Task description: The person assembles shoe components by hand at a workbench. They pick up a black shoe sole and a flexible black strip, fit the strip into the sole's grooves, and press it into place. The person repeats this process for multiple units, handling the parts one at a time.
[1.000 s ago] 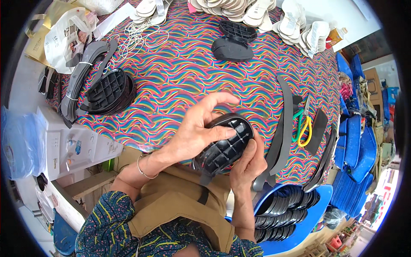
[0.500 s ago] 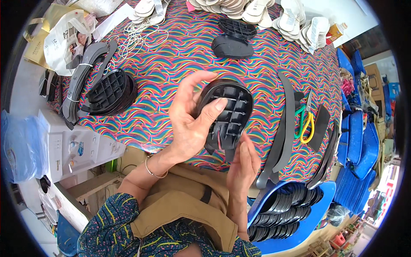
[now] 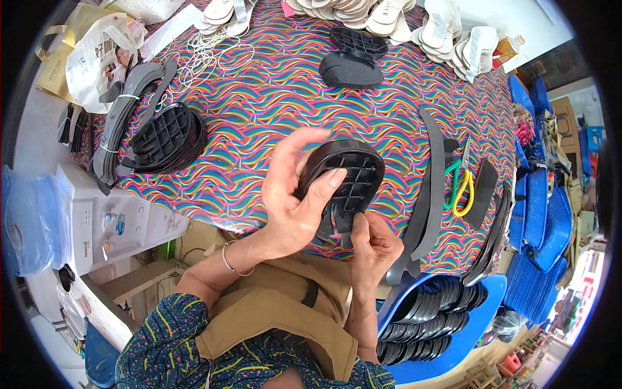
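A black moulded shoe sole (image 3: 360,170), its hollow gridded side facing up, is held over the near part of the table. My left hand (image 3: 289,204) is closed round its left side, thumb pressed on the grid and fingers behind the rim. My right hand (image 3: 378,251) pinches at the sole's lower right edge, where a dark grey strip (image 3: 346,240) sticks out below. Thumb and bent fingers there hide how far the strip runs along the rim.
Long grey strips (image 3: 429,188), green-and-yellow scissors (image 3: 464,185) and a short dark strip (image 3: 482,193) lie to the right. A blue bin (image 3: 487,305) holds several black soles. More gridded soles (image 3: 165,135) and a tied strip bundle (image 3: 118,126) lie left. Pale insole stacks (image 3: 437,32) line the far edge.
The sole has dropped slightly and tilted toward me. My right hand has come up against its lower right edge, its fingers now curled into a pinch.
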`<action>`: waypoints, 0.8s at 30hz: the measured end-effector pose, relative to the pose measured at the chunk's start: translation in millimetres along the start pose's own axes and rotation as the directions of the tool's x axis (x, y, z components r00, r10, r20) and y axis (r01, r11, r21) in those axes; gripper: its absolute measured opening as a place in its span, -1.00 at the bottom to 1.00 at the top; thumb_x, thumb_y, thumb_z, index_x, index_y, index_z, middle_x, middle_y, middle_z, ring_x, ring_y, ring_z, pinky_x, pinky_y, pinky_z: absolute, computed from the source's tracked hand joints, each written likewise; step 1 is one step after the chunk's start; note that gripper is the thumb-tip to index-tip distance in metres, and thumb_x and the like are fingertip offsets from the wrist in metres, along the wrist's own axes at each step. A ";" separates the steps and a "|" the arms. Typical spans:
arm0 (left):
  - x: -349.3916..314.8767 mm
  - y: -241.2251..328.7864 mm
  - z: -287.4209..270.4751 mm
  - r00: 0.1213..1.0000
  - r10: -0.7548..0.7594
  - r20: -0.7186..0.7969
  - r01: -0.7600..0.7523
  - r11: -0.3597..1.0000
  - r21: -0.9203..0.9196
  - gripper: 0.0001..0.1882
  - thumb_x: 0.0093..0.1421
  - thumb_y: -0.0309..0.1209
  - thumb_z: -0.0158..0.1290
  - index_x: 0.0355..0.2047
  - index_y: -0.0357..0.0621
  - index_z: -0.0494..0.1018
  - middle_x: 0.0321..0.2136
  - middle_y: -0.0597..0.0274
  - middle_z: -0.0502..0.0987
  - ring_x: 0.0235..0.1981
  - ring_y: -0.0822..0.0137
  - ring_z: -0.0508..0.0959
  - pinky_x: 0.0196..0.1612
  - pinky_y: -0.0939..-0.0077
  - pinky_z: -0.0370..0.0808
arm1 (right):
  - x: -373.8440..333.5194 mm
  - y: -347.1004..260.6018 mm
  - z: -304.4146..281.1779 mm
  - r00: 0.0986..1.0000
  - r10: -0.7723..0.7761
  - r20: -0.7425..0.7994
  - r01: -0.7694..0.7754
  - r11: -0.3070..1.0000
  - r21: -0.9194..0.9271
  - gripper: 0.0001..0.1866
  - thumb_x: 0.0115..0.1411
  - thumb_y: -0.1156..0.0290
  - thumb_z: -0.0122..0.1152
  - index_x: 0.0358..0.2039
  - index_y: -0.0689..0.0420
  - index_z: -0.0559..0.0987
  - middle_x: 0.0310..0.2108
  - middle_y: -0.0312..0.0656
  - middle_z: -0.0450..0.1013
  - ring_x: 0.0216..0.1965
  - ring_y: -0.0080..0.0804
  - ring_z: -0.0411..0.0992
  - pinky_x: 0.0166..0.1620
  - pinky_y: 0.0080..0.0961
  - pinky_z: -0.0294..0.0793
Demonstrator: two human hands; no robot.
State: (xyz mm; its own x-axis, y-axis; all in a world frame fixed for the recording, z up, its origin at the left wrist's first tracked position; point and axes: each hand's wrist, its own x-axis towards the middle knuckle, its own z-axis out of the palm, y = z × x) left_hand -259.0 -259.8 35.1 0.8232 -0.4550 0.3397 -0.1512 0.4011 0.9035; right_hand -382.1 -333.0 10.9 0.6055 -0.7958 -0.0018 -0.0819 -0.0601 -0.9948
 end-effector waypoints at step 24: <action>13.5 -0.2 -12.9 0.828 -0.430 0.360 0.479 0.876 -0.054 -0.40 0.20 -0.57 0.14 0.21 -0.21 0.16 -0.01 0.17 0.41 -0.02 0.41 0.49 0.06 0.49 0.43 | 54.9 -23.5 -33.2 0.896 -0.366 0.252 0.430 0.855 -0.291 -0.75 0.05 0.67 0.22 -0.21 0.31 0.64 -0.47 -0.10 0.59 -0.44 -0.43 0.60 -0.33 -0.54 0.56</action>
State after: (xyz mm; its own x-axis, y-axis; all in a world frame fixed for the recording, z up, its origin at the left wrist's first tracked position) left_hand -240.8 -255.7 36.1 0.5495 -0.8354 -0.0131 0.2914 0.1769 0.9401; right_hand -373.2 -395.3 37.5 0.7720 -0.5392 0.3366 -0.0394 -0.5691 -0.8213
